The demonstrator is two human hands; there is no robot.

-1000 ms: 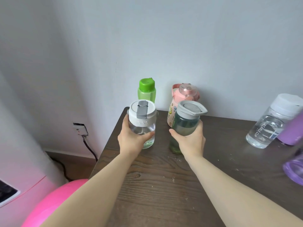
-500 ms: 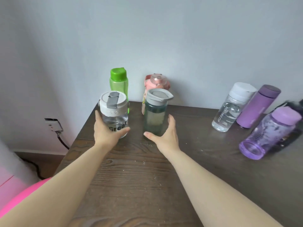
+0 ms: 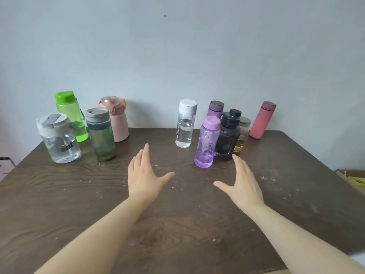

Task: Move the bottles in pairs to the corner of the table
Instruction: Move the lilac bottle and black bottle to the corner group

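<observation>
At the table's far left corner stand a clear white-lidded bottle (image 3: 59, 141), a dark green grey-lidded bottle (image 3: 101, 135), a bright green bottle (image 3: 71, 113) and a pink bottle (image 3: 116, 119). Further right stand a clear bottle with a white cap (image 3: 185, 124), a light purple bottle (image 3: 207, 145), a black bottle (image 3: 227, 137), a purple flask (image 3: 215, 108), a glass jar (image 3: 242, 133) and a red flask (image 3: 261, 120). My left hand (image 3: 143, 175) and my right hand (image 3: 242, 182) hover open over the middle of the table, holding nothing.
The dark wooden table (image 3: 177, 224) meets a pale wall at its far edge. A cardboard box (image 3: 353, 177) shows past the right edge. A dark cable (image 3: 7, 161) hangs past the left edge.
Both hands have let go of the clear white-lidded bottle and the dark green bottle, which now stand at the left corner. The hands have moved right toward the middle, and the view has turned right.
</observation>
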